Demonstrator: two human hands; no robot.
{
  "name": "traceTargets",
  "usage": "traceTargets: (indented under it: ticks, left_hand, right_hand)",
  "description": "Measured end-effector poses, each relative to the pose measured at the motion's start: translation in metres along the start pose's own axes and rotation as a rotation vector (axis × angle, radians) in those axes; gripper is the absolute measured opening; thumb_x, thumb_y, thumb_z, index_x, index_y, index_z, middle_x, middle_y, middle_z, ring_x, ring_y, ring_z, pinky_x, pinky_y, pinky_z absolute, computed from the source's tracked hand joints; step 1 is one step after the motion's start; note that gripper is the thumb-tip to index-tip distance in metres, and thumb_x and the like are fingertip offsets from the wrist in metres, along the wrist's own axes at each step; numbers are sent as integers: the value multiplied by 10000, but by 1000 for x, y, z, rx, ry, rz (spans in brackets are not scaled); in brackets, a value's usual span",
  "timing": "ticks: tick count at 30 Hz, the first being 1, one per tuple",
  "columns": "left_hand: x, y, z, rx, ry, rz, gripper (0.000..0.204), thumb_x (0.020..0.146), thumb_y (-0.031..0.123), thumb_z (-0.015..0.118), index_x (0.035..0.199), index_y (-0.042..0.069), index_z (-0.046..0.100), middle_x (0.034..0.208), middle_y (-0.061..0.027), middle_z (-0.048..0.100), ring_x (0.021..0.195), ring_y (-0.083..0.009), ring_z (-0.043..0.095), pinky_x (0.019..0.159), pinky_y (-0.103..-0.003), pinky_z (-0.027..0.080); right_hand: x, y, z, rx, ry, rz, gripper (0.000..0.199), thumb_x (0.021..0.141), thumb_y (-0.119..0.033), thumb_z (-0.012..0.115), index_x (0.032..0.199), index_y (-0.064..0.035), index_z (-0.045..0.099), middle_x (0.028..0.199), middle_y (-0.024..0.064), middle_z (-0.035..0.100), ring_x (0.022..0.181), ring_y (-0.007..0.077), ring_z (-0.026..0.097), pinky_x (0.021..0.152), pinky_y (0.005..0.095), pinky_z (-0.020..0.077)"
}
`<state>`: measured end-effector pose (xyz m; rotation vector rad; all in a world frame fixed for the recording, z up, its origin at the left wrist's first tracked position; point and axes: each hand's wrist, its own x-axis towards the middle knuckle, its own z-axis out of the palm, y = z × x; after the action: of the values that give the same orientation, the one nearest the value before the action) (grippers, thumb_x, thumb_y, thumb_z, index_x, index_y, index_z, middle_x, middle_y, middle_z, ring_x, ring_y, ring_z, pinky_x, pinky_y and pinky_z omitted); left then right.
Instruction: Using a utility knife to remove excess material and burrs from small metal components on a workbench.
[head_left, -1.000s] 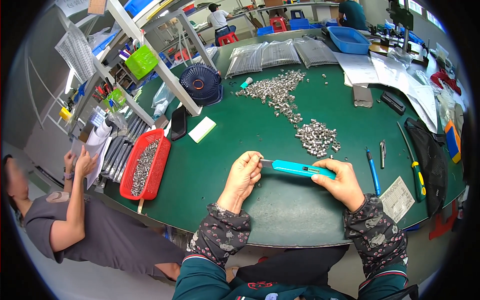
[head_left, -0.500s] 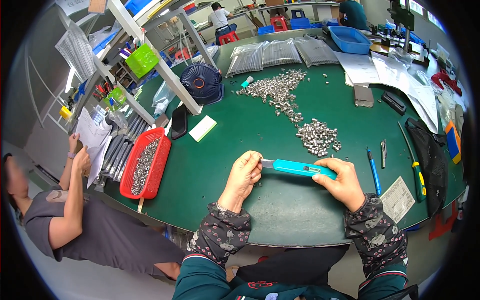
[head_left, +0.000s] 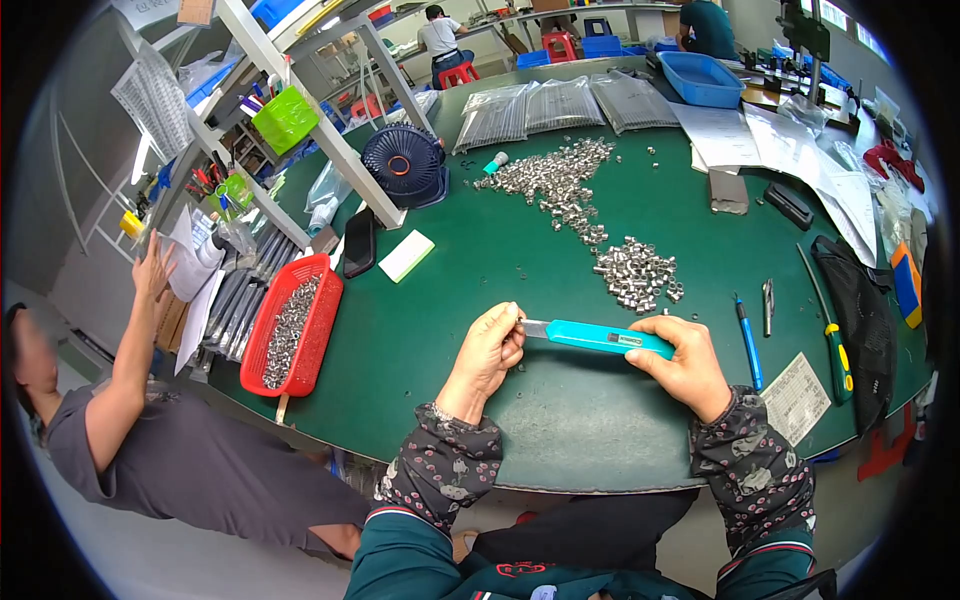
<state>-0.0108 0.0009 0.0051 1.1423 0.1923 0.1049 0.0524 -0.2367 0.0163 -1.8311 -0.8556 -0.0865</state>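
My right hand (head_left: 694, 366) is wrapped round the rear of a turquoise utility knife (head_left: 585, 336), held level above the green table. Its bare blade (head_left: 536, 328) points left and reaches the fingertips of my left hand (head_left: 486, 352). Thumb and fingers of that hand are pinched at the blade's tip; a small dark bit shows there, too small to name. Just beyond the knife lies a small pile of short metal sleeves (head_left: 637, 276), with a larger heap of sleeves (head_left: 550, 180) behind it.
Left of me stands a red basket (head_left: 331, 306) of small metal parts, near a phone (head_left: 359, 243) and a fan (head_left: 403, 165). To the right lie a blue pen (head_left: 748, 342), a screwdriver (head_left: 836, 350) and a paper slip (head_left: 797, 399). A co-worker (head_left: 170, 450) is at the left.
My hands and the knife have hardly moved. At the left, the co-worker has let go of the papers and raised an open hand.
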Motion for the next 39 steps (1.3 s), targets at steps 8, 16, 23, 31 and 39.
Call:
traceTargets:
  ticks: [8,16,23,31,39]
  left_hand:
    - [0,1,0,-55,-39,-29,269,885,271,427,715,65,461,586,-4,426,390,-21,264,329,-147,201]
    - [0,2,1,-100,-9,-4,199,877,225,448,782,54,487,661,-9,448,434,-22,300,339,-141,209]
    - [3,1,-6,-191,-35,29,123,859,124,465,925,35,518,784,-32,504,463,-27,320,344,-138,220]
    - [4,-3,-4,-126,5,52,153,875,142,438,947,24,504,787,-31,494,466,-27,315,351,-141,221]
    - [2,-2,-1,-100,23,38,156,880,150,437,955,26,496,736,-21,477,445,-23,300,351,-145,212]
  right_hand:
    - [2,3,1,-88,235,-192,250,655,-110,656,879,-35,572,778,114,575,653,254,570,572,321,445]
    - [-1,0,0,-350,150,-173,270,653,-141,661,887,-62,551,716,92,533,603,286,531,512,355,413]
    - [1,4,-1,9,86,-35,250,652,-115,659,865,-8,584,777,125,588,675,228,586,581,288,445]
    - [1,-1,-5,164,-68,193,260,673,-132,661,875,11,582,701,106,605,642,141,579,588,262,445]
    - [1,-5,-5,164,-130,232,249,680,-150,653,852,19,590,657,99,596,614,114,555,572,257,436]
